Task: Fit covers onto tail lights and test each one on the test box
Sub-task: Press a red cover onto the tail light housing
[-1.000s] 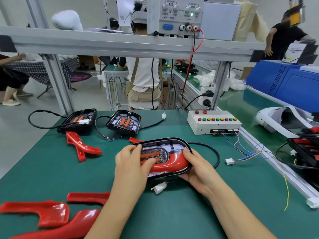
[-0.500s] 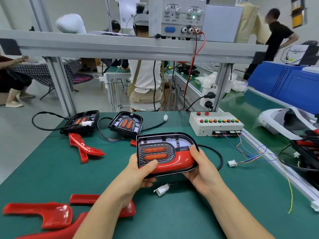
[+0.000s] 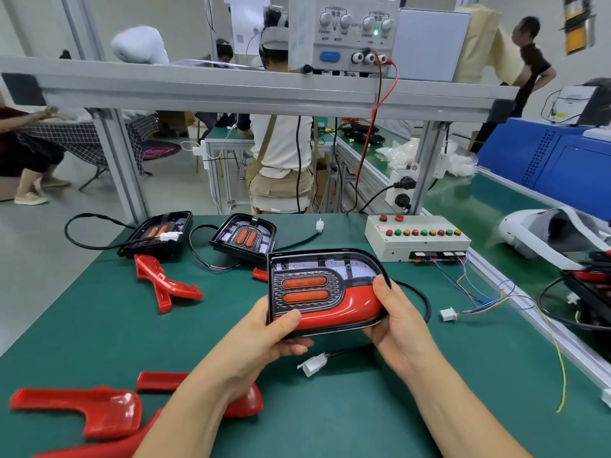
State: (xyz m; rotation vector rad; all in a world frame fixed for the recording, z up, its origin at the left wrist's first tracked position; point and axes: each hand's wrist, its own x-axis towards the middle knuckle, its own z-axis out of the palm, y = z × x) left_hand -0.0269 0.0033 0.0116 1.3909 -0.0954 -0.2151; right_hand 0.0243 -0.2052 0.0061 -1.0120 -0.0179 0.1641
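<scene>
Head view: left hand (image 3: 274,328) and right hand (image 3: 393,312) grip the tail light (image 3: 324,289) aloft — its red cover (image 3: 340,309), if only half-seated, could pop loose.

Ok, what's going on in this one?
A person holds a tail light in both hands above the green table, left hand at its lower left corner, right hand at its right end. A red cover sits on its lower part. Its white connector lies loose on the table, not plugged into the test box. Spare covers lie to the left.
</scene>
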